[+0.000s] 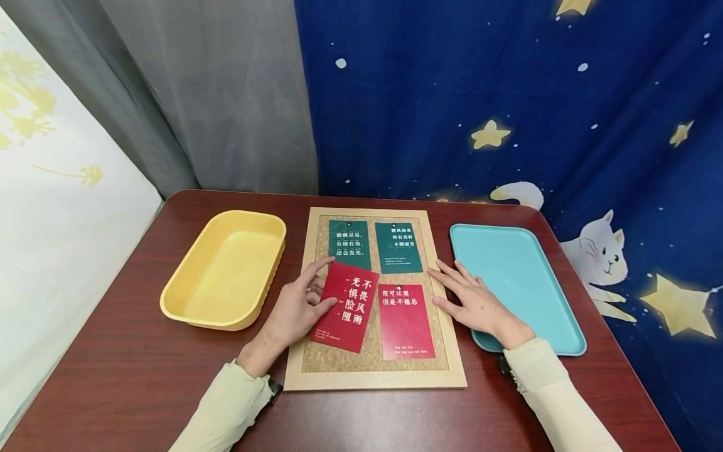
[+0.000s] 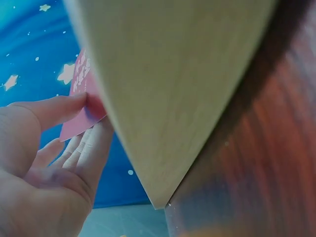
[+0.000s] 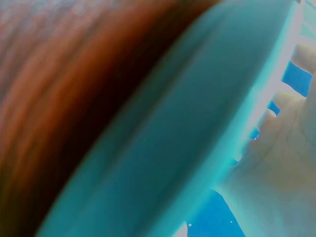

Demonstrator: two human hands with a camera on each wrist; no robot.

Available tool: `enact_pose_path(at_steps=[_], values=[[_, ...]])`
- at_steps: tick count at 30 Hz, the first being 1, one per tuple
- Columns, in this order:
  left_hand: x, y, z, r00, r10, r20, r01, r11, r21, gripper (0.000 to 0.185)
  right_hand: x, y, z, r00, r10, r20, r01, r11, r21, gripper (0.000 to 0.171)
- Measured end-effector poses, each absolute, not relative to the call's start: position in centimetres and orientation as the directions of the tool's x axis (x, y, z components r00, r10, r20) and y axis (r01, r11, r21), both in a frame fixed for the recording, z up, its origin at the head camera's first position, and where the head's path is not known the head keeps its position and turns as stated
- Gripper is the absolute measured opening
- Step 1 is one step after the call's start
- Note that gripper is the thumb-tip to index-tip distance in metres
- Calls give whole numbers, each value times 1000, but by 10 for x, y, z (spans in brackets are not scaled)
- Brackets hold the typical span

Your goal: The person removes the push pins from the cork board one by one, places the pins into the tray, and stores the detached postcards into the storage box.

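To handle the tilted red card (image 1: 349, 307) well, a light pinch near its edge should avoid creasing it, and turning it square with the second red card (image 1: 408, 323) would probably suit. The left hand (image 1: 290, 311) pinches the tilted card's left edge between thumb and fingers; the card extends to that hand's right, over the corkboard (image 1: 373, 380). The right hand (image 1: 474, 300), fingers spread and grasping nothing, rests its fingertips on the board's frame, with the blue tray (image 1: 522, 263) beneath and beyond its wrist.
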State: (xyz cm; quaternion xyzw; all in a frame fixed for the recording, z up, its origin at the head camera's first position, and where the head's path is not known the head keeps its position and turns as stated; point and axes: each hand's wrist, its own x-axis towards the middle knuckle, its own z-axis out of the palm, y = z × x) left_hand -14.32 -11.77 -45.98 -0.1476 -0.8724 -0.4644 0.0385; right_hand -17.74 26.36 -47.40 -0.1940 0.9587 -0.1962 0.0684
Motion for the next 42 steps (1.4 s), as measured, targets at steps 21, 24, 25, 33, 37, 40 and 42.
enact_pose_path(at_steps=[21, 24, 25, 33, 37, 40, 42], values=[[-143, -123, -460, -971, 205, 120, 189, 362, 913, 80, -178, 263, -472, -916, -398, -52, -347, 851, -394, 69], [-143, -123, -460, -972, 205, 114, 182, 355, 917, 80, -178, 263, -472, -917, -396, -50, -346, 850, -398, 69], [-143, -123, -460, -973, 202, 114, 181, 354, 917, 80, -177, 263, -472, -917, -395, -49, -345, 850, -399, 69], [-141, -124, -458, -979, 171, 112, 166, 345, 924, 79, -176, 263, -473, -921, -386, -54, -335, 855, -396, 69], [-139, -125, -454, -983, 148, 107, 152, 340, 928, 77, -176, 263, -473, -921, -385, -55, -333, 854, -399, 69], [-139, -126, -452, -984, 140, 113, 152, 313, 938, 76, -176, 262, -473, -921, -386, -55, -334, 854, -400, 69], [-139, -126, -451, -984, 135, 121, 157, 301, 941, 76, -176, 262, -473, -920, -388, -54, -336, 853, -400, 69]])
